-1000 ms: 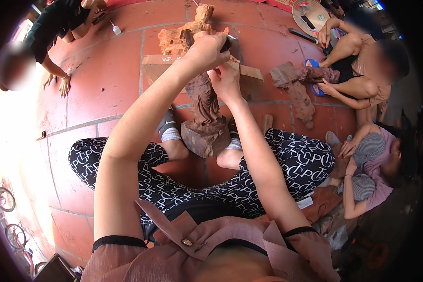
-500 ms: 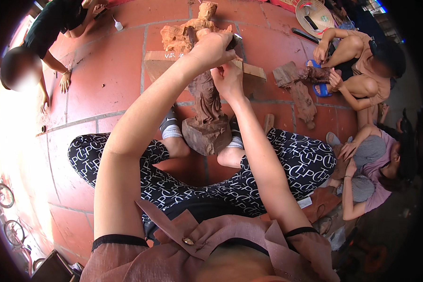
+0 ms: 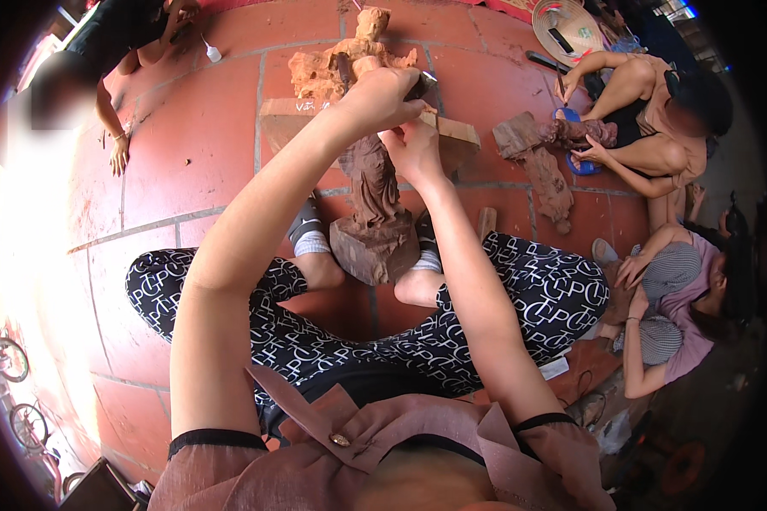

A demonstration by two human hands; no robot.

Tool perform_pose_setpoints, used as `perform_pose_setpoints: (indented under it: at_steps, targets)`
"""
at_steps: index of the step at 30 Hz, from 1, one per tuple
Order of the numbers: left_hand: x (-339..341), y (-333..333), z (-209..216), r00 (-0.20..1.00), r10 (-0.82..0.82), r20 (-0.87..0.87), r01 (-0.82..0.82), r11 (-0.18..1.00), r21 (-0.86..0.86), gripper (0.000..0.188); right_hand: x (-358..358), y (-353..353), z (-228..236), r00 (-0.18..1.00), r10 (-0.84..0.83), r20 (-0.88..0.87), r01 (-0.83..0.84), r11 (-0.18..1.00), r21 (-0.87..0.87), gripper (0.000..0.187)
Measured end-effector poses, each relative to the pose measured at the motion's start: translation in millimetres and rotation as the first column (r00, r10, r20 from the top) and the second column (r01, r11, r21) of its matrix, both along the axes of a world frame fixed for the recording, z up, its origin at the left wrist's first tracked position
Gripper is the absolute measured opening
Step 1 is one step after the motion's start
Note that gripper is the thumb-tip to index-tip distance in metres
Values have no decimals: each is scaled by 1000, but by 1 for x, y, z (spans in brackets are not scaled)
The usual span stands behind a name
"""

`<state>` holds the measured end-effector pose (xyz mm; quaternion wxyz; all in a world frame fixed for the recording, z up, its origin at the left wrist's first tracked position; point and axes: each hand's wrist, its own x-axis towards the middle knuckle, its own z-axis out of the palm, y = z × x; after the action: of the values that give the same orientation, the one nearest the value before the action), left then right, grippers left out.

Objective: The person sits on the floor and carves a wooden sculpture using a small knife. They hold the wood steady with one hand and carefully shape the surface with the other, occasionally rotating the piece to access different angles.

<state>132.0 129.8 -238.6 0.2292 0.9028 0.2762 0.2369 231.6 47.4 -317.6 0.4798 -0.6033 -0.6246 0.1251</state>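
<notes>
From the head camera: dark red-brown carved figure (image 3: 373, 183) standing upright on a chunky base (image 3: 375, 249), set on the tiled floor (image 3: 162, 179) between left foot (image 3: 319, 268) and right foot (image 3: 418, 285). Hidden at its upper end behind the left hand (image 3: 383, 95) and, just below and to the right, the right hand (image 3: 413, 152). Fingers curled inward on both hands, neither spread wide; how tightly closed, and on what, impossible to tell from above. Visible past the left hand: a slim dark handle-like piece (image 3: 343, 68) on one side, a dark thing with a shiny edge (image 3: 420, 85) on the other; whether gripped, or parts of one tool, hard to say.

Beyond, a pale orange carving (image 3: 311, 72) and a long wooden block (image 3: 283, 125); no telling whether in contact with the figure. Off to the right, a second carving (image 3: 550, 183) lying on the floor, well apart.

For good handling here, best to brace the base snugly from both sides, so as to prevent rocking or twisting. Steady the upper end with one hand and make small, controlled movements with the other. Treat the shiny edge as possibly sharp: point it away from fingers and feet. Press lightly near thin carved folds, probably the easiest parts to chip. Tilt the wrist slightly to open a clear line of sight.
</notes>
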Motion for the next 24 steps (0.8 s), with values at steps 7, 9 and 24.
perform_pose_setpoints:
  at_steps: [7, 9, 24]
  targets:
    - [2, 3, -7, 999, -6, -42, 6, 1000, -13, 29, -1, 0, 1, 1000, -6, 4, 7, 996, -93, 13]
    - [-3, 4, -7, 998, 5, 67, 3, 994, -114, 31, -5, -2, 6, 999, -46, -30, 42, 992, -119, 13]
    - [-31, -55, -125, 706, 684, 184, -454, 637, -623, 93, 0, 2, 17, 744, -24, -668, -67, 992, -109, 11]
